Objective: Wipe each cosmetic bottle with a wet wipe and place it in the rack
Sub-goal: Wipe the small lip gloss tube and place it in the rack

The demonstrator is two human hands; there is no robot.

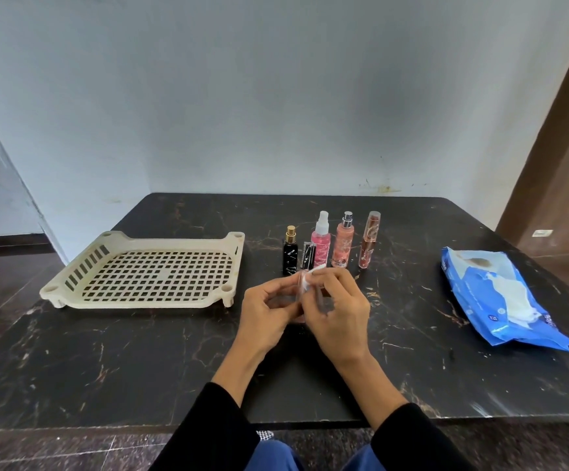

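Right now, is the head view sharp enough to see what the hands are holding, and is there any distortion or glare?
Head view: the left hand and right hand are motion-blurred, so the clear item with a white wipe between them is smeared. The bottles and rack are sharp. Wide-angle bending shows at the table edges. No strong glare.

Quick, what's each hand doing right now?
Left hand: closed, holding a small clear item; what it is cannot be told.
Right hand: closed, pinching a white wipe against it.
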